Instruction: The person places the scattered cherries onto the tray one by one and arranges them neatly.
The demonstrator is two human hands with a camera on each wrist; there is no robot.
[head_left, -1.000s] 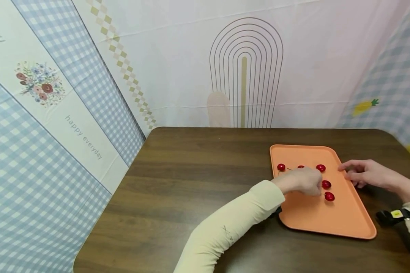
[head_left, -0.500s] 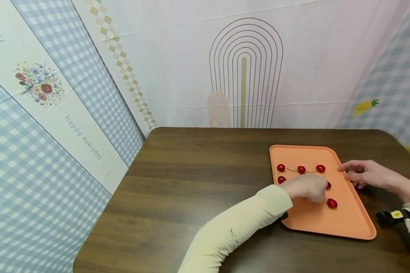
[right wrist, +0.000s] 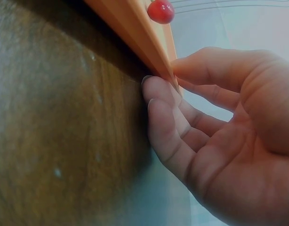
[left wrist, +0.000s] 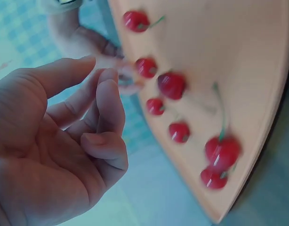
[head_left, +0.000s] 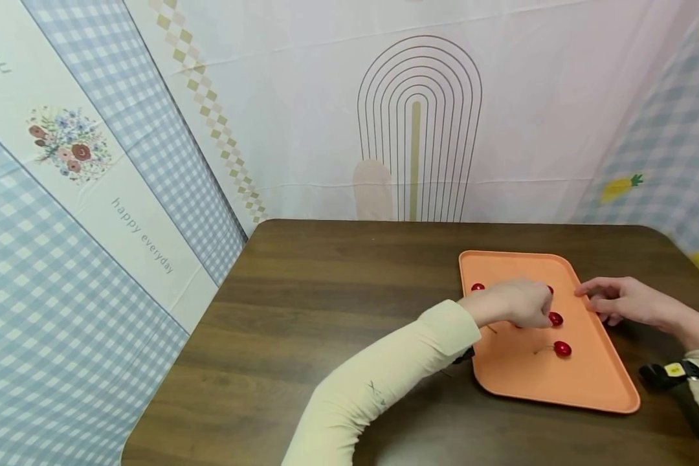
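Note:
Several red cherries with thin stems lie on an orange tray [head_left: 524,375] at the right of the table. My left hand [head_left: 521,304] is over the tray in the head view, beside a cherry [head_left: 555,318], and hides others. The left wrist view shows that hand [left wrist: 74,122] with loosely bent fingers, thumb and index tips slightly apart and nothing seen between them. Nearest the tray's front lies one cherry [head_left: 562,349], its stem pointing left. My right hand [head_left: 629,301] pinches the tray's right rim, thumb and fingers on either side in the right wrist view [right wrist: 220,117].
The dark wooden table [head_left: 326,291] extends to the left of the tray. A patterned white cloth [head_left: 303,116] hangs behind it, and a blue checked cloth [head_left: 46,291] hangs at the left. A black band [head_left: 672,371] is on the right wrist.
My left hand drew the front cherry toward the tray's near side, let it go, and moved back and slightly left. The right hand stays at the rim.

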